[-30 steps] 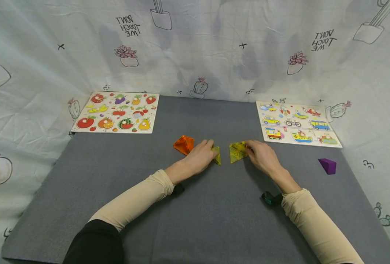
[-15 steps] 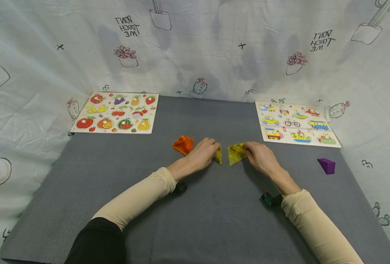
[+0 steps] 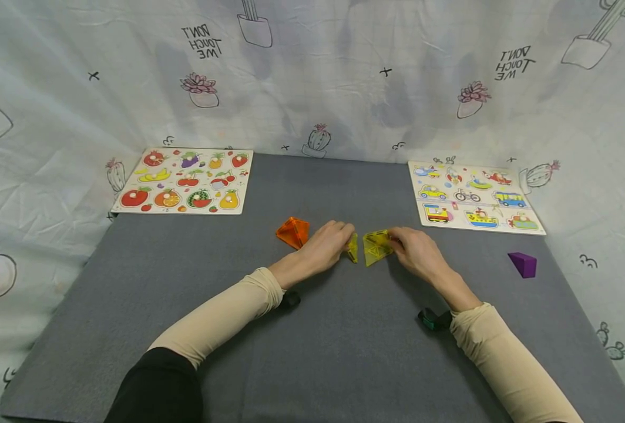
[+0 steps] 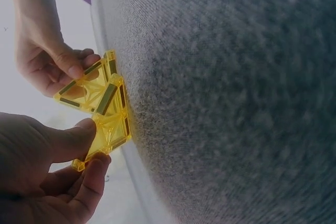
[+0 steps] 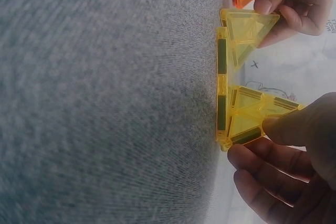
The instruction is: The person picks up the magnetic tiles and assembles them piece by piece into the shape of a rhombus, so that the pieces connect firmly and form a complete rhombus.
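My left hand [image 3: 325, 244] pinches a yellow see-through triangular magnetic tile [image 3: 353, 248] near the middle of the table, thumb on one face in the left wrist view. Facing it, my right hand [image 3: 420, 251] pinches a second yellow triangular magnetic tile [image 5: 252, 109] between thumb and fingers. Another yellow tile [image 5: 222, 85] lies edge-on along the tabletop in the right wrist view, joined at the foot of the right tile. A narrow gap parts the two groups in the head view. Left of my left hand stands an orange pyramid of tiles [image 3: 293, 232].
A purple wedge-shaped piece [image 3: 524, 265] sits at the right. At the back left lies a fruit puzzle board [image 3: 183, 181], and at the back right a vehicle puzzle board [image 3: 475, 198]. A printed cloth [image 3: 344, 76] hangs behind the grey table [image 3: 323, 364].
Both hands have edged toward each other, the left one rightward and the right one slightly leftward. The gap between the yellow tiles has narrowed, and both grips have held.
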Demonstrator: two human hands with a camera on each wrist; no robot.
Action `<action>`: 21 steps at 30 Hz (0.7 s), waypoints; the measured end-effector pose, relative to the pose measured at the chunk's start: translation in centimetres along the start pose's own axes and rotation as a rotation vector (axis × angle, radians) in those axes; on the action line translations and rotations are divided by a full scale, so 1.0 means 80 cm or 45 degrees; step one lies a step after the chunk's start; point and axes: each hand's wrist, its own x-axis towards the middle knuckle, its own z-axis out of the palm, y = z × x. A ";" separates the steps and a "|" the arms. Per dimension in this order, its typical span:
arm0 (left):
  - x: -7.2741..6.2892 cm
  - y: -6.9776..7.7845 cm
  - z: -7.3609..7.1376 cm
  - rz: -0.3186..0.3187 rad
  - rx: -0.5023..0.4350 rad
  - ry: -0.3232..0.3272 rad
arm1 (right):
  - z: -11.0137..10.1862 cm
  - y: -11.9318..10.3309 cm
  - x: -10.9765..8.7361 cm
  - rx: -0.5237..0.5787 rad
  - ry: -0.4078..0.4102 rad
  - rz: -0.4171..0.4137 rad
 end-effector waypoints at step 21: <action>0.000 0.004 0.003 0.054 -0.015 -0.026 | 0.000 -0.002 0.002 0.009 -0.006 0.022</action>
